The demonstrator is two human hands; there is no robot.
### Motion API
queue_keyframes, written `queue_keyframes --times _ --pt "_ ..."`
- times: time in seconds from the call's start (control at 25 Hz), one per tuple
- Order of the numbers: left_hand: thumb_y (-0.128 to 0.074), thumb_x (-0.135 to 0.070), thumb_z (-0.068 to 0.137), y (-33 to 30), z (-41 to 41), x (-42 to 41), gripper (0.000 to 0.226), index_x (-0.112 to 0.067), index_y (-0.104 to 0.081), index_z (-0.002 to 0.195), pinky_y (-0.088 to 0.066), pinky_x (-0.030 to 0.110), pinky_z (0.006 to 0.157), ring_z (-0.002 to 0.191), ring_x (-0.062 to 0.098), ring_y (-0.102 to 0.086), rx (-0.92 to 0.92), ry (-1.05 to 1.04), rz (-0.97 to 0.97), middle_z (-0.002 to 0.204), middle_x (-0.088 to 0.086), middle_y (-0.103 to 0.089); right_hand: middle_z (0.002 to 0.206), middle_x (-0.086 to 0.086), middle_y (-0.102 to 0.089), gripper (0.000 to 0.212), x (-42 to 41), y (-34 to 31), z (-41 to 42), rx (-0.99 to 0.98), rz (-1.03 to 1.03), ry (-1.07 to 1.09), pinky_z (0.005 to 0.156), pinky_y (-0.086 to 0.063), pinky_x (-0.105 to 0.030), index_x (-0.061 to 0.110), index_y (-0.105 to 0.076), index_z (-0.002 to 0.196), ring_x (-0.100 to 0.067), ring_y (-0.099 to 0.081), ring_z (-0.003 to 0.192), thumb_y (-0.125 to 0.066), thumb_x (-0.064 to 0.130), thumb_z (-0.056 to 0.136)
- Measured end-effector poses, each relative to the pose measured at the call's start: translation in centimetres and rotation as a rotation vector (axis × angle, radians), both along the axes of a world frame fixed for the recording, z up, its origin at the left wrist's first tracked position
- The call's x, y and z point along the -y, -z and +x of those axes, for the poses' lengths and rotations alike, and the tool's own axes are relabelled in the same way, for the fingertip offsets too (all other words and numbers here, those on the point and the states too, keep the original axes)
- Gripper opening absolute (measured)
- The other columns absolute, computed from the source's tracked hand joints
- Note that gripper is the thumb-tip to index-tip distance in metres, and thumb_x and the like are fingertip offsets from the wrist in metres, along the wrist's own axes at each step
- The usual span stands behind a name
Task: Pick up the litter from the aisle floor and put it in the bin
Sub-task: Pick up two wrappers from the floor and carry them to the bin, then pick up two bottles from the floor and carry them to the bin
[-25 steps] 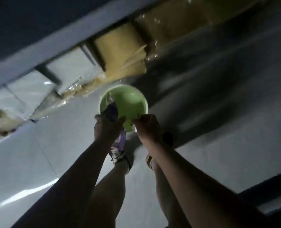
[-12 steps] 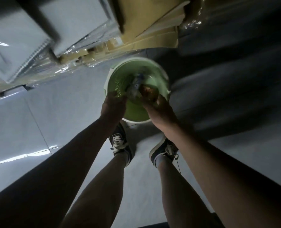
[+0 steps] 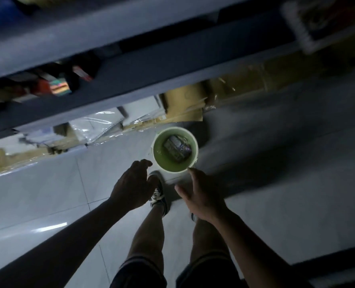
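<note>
Both hands have come up out of the green bin [image 3: 159, 163] and hold nothing now. Half a second ago they were down at its mouth with the litter between them; now the crumpled wrappers [image 3: 177, 149] lie on the bottom of the bin, a dark glossy bundle (too dim to say what it once packed).

The left hand [image 3: 131, 187] hovers just near-left of the bin's rim, its fingers loosely curled around nothing. The right hand [image 3: 201, 196] hangs just near-right of the rim, fingers spread and slack, one fingertip close to the rim's edge, though I cannot tell whether it touches.

The bin itself stands on the pale tiled floor [image 3: 47, 194], just in front of the person's sneaker [image 3: 159, 196], with the shelving [image 3: 131, 75] and its plastic-wrapped cardboard stock beyond it.

So the drop looks done: this piece of litter is off the aisle and inside. The tiles around the bin that I can see carry no other scraps, but the far side lies in deep shadow, so I would judge only this handful settled, not the whole aisle.
</note>
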State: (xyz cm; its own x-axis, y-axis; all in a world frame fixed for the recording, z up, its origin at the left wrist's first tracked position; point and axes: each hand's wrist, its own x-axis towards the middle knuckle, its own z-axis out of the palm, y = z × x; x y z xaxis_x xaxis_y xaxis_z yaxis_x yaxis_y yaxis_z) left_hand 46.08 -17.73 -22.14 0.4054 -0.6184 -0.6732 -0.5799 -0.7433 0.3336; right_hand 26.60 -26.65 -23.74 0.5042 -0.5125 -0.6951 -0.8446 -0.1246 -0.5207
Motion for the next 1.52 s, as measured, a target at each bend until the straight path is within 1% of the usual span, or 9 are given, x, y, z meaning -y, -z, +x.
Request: queue_keyframes --times 0.12,0.2,0.36,0.48,0.64,0.84,1.24,1.36,1.52 --pt "-0.060 -0.043 0.098 -9.1 -0.7 -1.8 0.057 -0.016 -0.045 0.146 -0.056 0.043 0.090 0.113 0.025 -0.063 0.100 0.012 -0.116 0.139 0.009 -0.058 0.157 -0.007 -0.041 0.080 -0.4 -7.8 -0.3 0.049 -0.044 -0.068 0.115 -0.038 -0.041 0.016 -0.032 0.157 -0.023 -0.037 0.144 -0.054 0.062 0.095" --pt "-0.062 -0.041 0.098 -14.0 -1.4 -3.2 0.055 -0.014 -0.048 0.143 -0.056 0.041 0.085 0.112 0.027 -0.063 0.144 -0.021 -0.161 0.137 0.013 -0.059 0.156 -0.011 -0.042 0.080 -0.8 -12.2 -0.6 0.083 -0.082 -0.147 0.113 -0.038 -0.042 0.013 -0.033 0.156 -0.028 -0.040 0.141 -0.051 0.062 0.095" --pt "-0.060 -0.041 0.097 -20.7 -4.7 -8.5 0.051 -0.014 -0.049 0.140 -0.053 0.040 0.083 0.111 0.030 -0.063 0.239 -0.226 -0.177 0.135 0.013 -0.060 0.157 -0.009 -0.042 0.075 -1.6 -18.0 -1.7 0.193 -0.158 -0.309 0.114 -0.034 -0.037 0.015 -0.035 0.155 -0.026 -0.038 0.143 -0.056 0.056 0.096" --pt "-0.060 -0.041 0.098 -23.5 -9.2 -12.5 0.056 -0.013 -0.044 0.143 -0.050 0.039 0.086 0.116 0.030 -0.061 0.257 -0.464 -0.175 0.137 0.012 -0.058 0.166 -0.004 -0.028 0.078 -1.7 -20.2 -2.7 0.195 -0.182 -0.551 0.121 -0.028 -0.037 0.019 -0.026 0.160 -0.022 -0.025 0.152 -0.051 0.059 0.097" --pt "-0.056 -0.044 0.098 -25.5 -16.3 -17.8 0.061 -0.015 -0.039 0.149 -0.047 0.042 0.101 0.131 0.028 -0.050 0.263 -0.706 -0.112 0.147 0.009 -0.050 0.168 0.000 -0.022 0.078 -2.1 -22.9 -3.8 0.172 -0.188 -0.827 0.120 -0.030 -0.041 0.025 -0.022 0.160 -0.020 -0.022 0.153 -0.047 0.063 0.097" --pt "-0.050 -0.047 0.099 -26.5 -25.5 -24.4 0.063 -0.018 -0.033 0.152 -0.050 0.040 0.097 0.133 0.022 -0.048 0.268 -0.979 -0.062 0.149 0.003 -0.046 0.166 0.004 -0.023 0.075 -5.4 -25.3 -4.9 0.239 -0.176 -1.084 0.118 -0.033 -0.037 0.023 -0.023 0.159 -0.017 -0.026 0.150 -0.048 0.059 0.098" --pt "-0.050 -0.046 0.098 -26.7 -42.3 -33.1 0.068 -0.020 -0.027 0.156 -0.048 0.040 0.102 0.133 0.021 -0.046 0.263 -1.448 0.033 0.152 0.003 -0.043 0.157 0.001 -0.039 0.069 -15.5 -26.7 -7.2 0.316 -0.253 -1.502 0.115 -0.035 -0.038 0.019 -0.036 0.154 -0.018 -0.033 0.144 -0.049 0.057 0.098" --pt "-0.049 -0.047 0.099 -26.9 -45.3 -33.7 0.070 -0.022 -0.023 0.159 -0.046 0.040 0.101 0.136 0.020 -0.045 0.230 -1.549 0.070 0.156 0.001 -0.040 0.157 0.003 -0.040 0.068 -16.3 -26.9 -7.6 0.296 -0.229 -1.571 0.115 -0.036 -0.038 0.021 -0.036 0.154 -0.015 -0.033 0.144 -0.047 0.059 0.098" --pt "-0.049 -0.047 0.100 -27.3 -44.2 -33.3 0.070 -0.022 -0.022 0.159 -0.046 0.043 0.101 0.139 0.020 -0.043 0.255 -1.654 0.107 0.158 0.000 -0.038 0.157 0.004 -0.040 0.076 -16.2 -26.5 -4.7 0.289 -0.223 -1.677 0.116 -0.035 -0.036 0.022 -0.035 0.154 -0.014 -0.033 0.144 -0.038 0.068 0.093"
